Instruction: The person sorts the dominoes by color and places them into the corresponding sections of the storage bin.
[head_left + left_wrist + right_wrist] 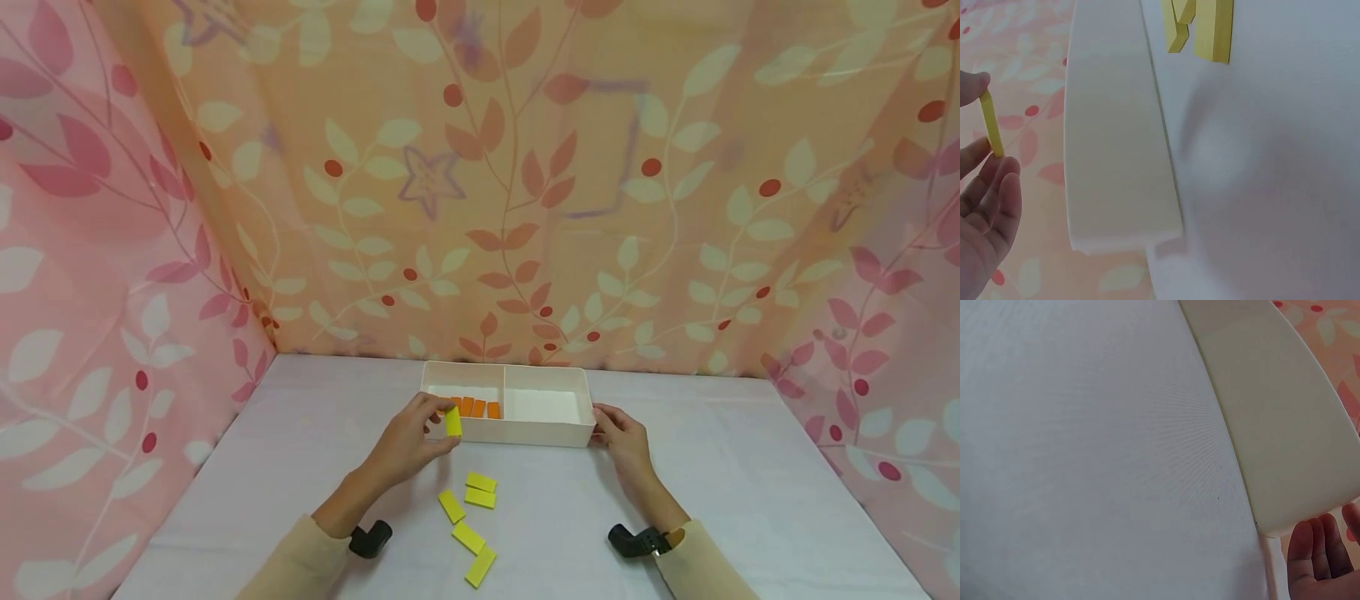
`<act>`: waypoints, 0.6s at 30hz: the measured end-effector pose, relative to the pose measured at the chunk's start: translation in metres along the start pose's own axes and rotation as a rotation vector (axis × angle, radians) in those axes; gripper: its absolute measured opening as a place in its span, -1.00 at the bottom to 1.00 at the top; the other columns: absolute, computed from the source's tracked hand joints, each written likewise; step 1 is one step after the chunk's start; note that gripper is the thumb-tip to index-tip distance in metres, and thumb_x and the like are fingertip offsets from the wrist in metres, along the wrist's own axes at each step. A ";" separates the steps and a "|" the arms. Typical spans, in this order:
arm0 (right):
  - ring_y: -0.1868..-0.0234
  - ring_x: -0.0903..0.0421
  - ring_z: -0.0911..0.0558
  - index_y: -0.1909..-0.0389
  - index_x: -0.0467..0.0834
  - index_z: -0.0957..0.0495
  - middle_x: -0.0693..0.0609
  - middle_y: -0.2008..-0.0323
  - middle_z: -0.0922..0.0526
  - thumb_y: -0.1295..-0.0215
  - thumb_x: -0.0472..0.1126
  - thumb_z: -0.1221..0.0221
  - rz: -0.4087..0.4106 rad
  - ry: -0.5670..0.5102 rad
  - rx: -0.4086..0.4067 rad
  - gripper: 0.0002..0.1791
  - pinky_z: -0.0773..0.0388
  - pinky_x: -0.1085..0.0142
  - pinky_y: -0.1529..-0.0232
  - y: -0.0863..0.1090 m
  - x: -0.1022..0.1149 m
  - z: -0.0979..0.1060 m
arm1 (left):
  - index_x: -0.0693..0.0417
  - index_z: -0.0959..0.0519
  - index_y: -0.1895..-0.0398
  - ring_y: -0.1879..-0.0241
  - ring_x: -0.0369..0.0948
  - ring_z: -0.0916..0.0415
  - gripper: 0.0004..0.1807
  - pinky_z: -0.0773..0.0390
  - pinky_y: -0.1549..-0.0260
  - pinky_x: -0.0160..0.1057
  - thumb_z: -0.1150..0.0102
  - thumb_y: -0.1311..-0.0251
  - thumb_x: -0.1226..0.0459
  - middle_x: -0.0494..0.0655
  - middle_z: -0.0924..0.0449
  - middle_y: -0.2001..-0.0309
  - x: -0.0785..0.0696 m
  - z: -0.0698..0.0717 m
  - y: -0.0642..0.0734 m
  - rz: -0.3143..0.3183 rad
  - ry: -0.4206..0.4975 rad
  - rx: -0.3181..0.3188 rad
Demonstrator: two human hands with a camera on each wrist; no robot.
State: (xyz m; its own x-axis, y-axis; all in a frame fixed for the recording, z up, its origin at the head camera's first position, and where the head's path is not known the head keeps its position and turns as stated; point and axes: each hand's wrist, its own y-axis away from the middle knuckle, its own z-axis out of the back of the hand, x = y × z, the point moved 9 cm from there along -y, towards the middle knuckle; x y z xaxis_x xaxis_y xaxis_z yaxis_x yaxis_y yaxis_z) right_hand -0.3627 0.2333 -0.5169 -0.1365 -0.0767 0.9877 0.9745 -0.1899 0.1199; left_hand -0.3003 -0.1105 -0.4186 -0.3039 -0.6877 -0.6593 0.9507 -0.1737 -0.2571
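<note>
Left hand (405,442) pinches 1 yellow rectangular block (453,422) near a white 2-compartment tray (525,432) holding orange blocks (478,408); right hand (626,443), relaxed, touches its right end

Head view: forward and down over the worktop (720,454); wrist views: close in, both sharing the white box (528,432).

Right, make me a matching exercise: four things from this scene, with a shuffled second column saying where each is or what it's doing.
Things
1. Orange blocks
2. Loose yellow blocks
3. Left hand
4. Right hand

Places and states
A. At the right end of the white box
B. In the box's left compartment
C. Pinching one yellow block
D. Lying on the table

Pairs: 1-B, 2-D, 3-C, 4-A
</note>
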 end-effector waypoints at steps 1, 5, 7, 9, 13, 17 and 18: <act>0.29 0.27 -0.62 -0.18 -0.26 -0.50 0.10 0.20 -0.66 -0.40 -0.09 -0.14 0.003 -0.001 0.001 -0.56 -0.62 0.40 0.23 0.000 0.000 0.000 | -0.05 -0.56 -0.10 0.14 -0.15 -0.50 -0.48 -0.61 0.17 -0.21 -0.46 -0.01 0.22 -0.16 -0.50 0.06 0.001 0.000 -0.001 0.006 0.005 -0.004; 0.30 0.27 -0.62 -0.18 -0.28 -0.50 0.10 0.21 -0.66 -0.41 -0.11 -0.13 0.010 -0.013 0.002 -0.56 -0.62 0.41 0.23 0.000 0.001 -0.001 | -0.03 -0.55 -0.12 0.15 -0.18 -0.48 -0.47 -0.60 0.18 -0.25 -0.45 -0.03 0.22 -0.13 -0.50 0.05 0.001 0.000 -0.007 0.010 0.015 -0.024; 0.31 0.27 -0.62 -0.18 -0.29 -0.49 0.11 0.23 -0.66 -0.41 -0.11 -0.13 0.010 -0.014 0.003 -0.56 -0.62 0.41 0.24 0.000 0.000 -0.001 | 0.01 -0.55 -0.12 0.14 -0.16 -0.50 -0.48 -0.60 0.18 -0.26 -0.44 -0.04 0.22 -0.11 -0.50 0.04 -0.001 -0.001 -0.009 0.000 0.024 -0.025; 0.31 0.28 -0.62 -0.18 -0.30 -0.49 0.14 0.25 -0.66 -0.41 -0.11 -0.13 0.008 -0.017 0.003 -0.56 -0.62 0.41 0.24 0.000 0.000 -0.002 | 0.03 -0.55 -0.12 0.13 -0.12 -0.50 -0.49 -0.59 0.19 -0.26 -0.43 -0.05 0.23 -0.08 -0.50 0.03 -0.002 -0.003 -0.011 -0.011 0.026 -0.021; 0.31 0.28 -0.62 -0.18 -0.29 -0.49 0.19 0.28 -0.65 -0.41 -0.11 -0.12 0.008 -0.014 0.005 -0.56 -0.62 0.41 0.24 0.001 -0.001 -0.002 | 0.03 -0.54 -0.13 0.11 -0.13 -0.49 -0.49 -0.59 0.16 -0.24 -0.41 -0.07 0.21 -0.08 -0.50 0.00 -0.002 -0.007 -0.017 -0.002 0.034 -0.004; 0.30 0.29 -0.62 -0.18 -0.28 -0.49 0.21 0.29 -0.64 -0.42 -0.09 -0.11 0.010 -0.001 0.003 -0.56 -0.62 0.41 0.23 0.001 0.000 -0.001 | 0.03 -0.53 -0.14 0.10 -0.15 -0.48 -0.49 -0.59 0.11 -0.22 -0.40 -0.09 0.17 -0.07 -0.50 -0.02 -0.005 -0.011 -0.024 0.001 0.043 0.000; 0.29 0.29 -0.62 -0.18 -0.27 -0.49 0.21 0.29 -0.64 -0.43 -0.08 -0.11 0.011 0.004 0.002 -0.56 -0.62 0.41 0.23 0.002 0.001 -0.001 | 0.03 -0.53 -0.14 0.09 -0.14 -0.49 -0.49 -0.59 0.11 -0.20 -0.39 -0.09 0.17 -0.06 -0.50 -0.03 -0.006 -0.012 -0.026 -0.003 0.049 0.001</act>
State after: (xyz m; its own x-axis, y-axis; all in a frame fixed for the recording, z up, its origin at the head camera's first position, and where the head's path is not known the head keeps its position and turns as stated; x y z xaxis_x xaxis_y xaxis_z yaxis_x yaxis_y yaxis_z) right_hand -0.3614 0.2324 -0.5163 -0.1267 -0.0831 0.9884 0.9762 -0.1873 0.1094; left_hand -0.3237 -0.0932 -0.4165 -0.3091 -0.6520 -0.6924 0.9499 -0.1764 -0.2579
